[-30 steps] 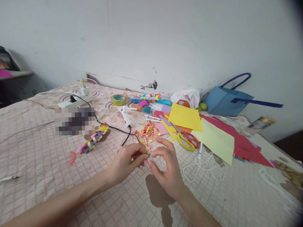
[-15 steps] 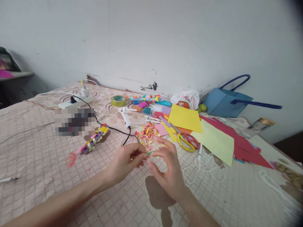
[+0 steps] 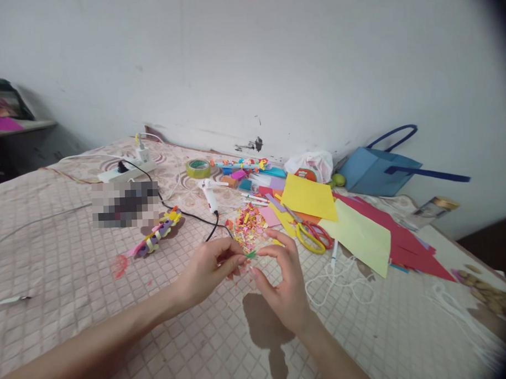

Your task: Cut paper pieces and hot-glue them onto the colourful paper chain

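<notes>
My left hand (image 3: 208,268) and my right hand (image 3: 281,282) meet fingertip to fingertip just above the checked tablecloth (image 3: 73,284). Both pinch a tiny green paper piece (image 3: 252,255) between thumb and forefinger. Right behind my fingers lies a heap of small coloured paper scraps (image 3: 248,225). A white glue gun (image 3: 209,194) with a black cord rests a little farther back.
Yellow scissors (image 3: 310,234), yellow, pale green and red paper sheets (image 3: 358,230), a tape roll (image 3: 198,167), a power strip (image 3: 125,170), a blue bag (image 3: 377,168), white string (image 3: 335,286) and a coloured paper craft (image 3: 157,234) lie around. A wall stands behind the table.
Both hands have shifted slightly up and away, still pinching the small piece together. My right fingers have curled a little more.
</notes>
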A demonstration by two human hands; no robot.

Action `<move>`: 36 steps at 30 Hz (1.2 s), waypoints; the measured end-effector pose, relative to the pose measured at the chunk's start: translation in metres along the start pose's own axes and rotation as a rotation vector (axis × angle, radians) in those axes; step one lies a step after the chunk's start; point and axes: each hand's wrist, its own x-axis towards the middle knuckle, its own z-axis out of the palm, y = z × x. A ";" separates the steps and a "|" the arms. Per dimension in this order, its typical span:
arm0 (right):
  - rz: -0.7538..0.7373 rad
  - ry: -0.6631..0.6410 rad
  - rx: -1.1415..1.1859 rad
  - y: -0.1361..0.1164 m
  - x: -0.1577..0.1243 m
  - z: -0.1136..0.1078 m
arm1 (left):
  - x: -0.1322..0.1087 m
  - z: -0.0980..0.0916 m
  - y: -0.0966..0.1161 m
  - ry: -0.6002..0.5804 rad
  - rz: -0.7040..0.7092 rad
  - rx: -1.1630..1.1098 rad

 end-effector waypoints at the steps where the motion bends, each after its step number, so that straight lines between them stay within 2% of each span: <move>1: 0.002 -0.009 0.010 0.000 0.000 0.000 | 0.000 0.000 0.000 -0.001 -0.003 -0.001; 6: 0.002 -0.035 0.070 -0.001 -0.002 -0.001 | 0.001 -0.002 -0.002 0.011 -0.008 0.006; 14: 0.104 0.042 0.199 0.005 -0.003 0.002 | 0.002 -0.003 -0.003 0.015 -0.001 0.010; 25: 0.077 -0.022 0.209 0.003 -0.002 0.003 | 0.001 -0.002 -0.002 0.003 0.041 0.017; 30: 0.071 -0.025 0.192 0.003 -0.003 0.003 | -0.001 -0.003 -0.004 -0.009 0.121 0.110; 36: 0.065 -0.036 0.187 0.001 -0.004 0.004 | -0.004 -0.007 0.003 0.046 0.367 0.400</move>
